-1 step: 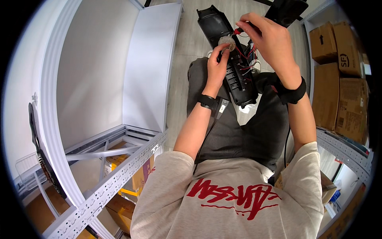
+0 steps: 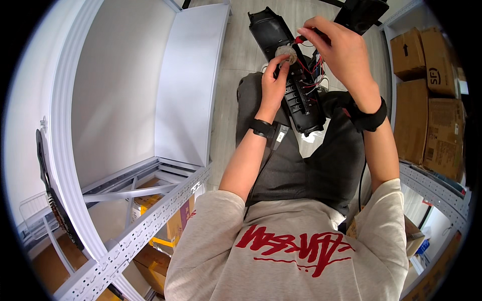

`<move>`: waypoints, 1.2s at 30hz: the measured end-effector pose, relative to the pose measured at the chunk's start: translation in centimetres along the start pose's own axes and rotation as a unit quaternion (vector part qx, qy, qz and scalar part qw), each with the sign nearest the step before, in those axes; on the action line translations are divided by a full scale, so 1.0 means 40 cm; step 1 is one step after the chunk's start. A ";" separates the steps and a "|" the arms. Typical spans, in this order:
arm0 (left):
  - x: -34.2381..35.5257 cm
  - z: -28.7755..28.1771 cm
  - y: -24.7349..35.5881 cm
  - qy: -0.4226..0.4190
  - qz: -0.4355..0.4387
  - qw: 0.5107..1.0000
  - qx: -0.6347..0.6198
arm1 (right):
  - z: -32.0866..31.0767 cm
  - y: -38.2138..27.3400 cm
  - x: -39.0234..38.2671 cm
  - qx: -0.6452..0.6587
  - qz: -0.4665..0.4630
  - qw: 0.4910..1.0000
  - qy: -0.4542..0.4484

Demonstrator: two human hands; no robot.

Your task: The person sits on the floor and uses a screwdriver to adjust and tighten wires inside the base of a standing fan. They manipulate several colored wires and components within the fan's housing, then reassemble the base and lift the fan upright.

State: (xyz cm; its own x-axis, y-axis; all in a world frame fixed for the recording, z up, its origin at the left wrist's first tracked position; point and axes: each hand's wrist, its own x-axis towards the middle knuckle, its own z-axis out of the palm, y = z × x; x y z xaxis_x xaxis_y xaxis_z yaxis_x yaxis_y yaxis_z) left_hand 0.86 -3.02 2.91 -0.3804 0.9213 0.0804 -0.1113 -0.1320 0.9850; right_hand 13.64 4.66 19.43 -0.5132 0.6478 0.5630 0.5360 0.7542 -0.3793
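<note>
A long black plastic housing (image 2: 304,118) lies slantwise over my legs, its far end pointing away to the left. Red and pale wires (image 2: 317,70) run along its right side, and a row of small fittings shows in its near half. On the housing sits a round greyish disc-shaped part (image 2: 285,51). My left hand (image 2: 273,85) pinches the near edge of this part between thumb and fingers. Above and to the right, my right hand (image 2: 344,50) grips a slim tool with a red-and-black handle, seemingly a screwdriver (image 2: 299,39). Its tip points at the disc's far edge; contact there is too small to tell.
Cardboard boxes (image 2: 410,118) fill a shelf on the right. To the left stand a white panel (image 2: 188,85) and a perforated metal shelf frame (image 2: 145,228) with boxes below. A black object (image 2: 362,15) stands beyond my right hand. A cable (image 2: 362,183) hangs beside my right leg.
</note>
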 end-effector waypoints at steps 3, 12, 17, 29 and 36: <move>0.000 0.000 -0.002 0.005 0.004 1.000 0.000 | -0.013 -0.003 -0.005 0.064 0.049 0.996 -0.042; -0.002 0.004 -0.002 -0.002 0.005 1.000 0.001 | -0.032 -0.002 0.013 -0.153 0.086 0.979 -0.105; -0.003 0.002 0.000 -0.002 0.007 1.000 0.003 | -0.030 -0.015 0.009 -0.014 0.034 0.998 -0.045; -0.003 0.001 0.010 -0.002 0.009 1.000 0.011 | -0.033 -0.003 0.014 -0.208 0.021 0.975 -0.077; -0.001 0.003 0.000 -0.003 0.019 1.000 0.004 | -0.046 -0.013 0.011 -0.037 0.006 0.997 -0.069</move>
State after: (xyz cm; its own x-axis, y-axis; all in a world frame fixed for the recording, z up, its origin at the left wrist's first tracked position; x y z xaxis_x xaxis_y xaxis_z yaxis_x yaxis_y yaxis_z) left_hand 0.98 -3.02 2.92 -0.3786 0.9178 0.1197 -0.0886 -0.1646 0.9824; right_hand 14.35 4.37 21.23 -0.5909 0.6694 0.4502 0.5886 0.7394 -0.3268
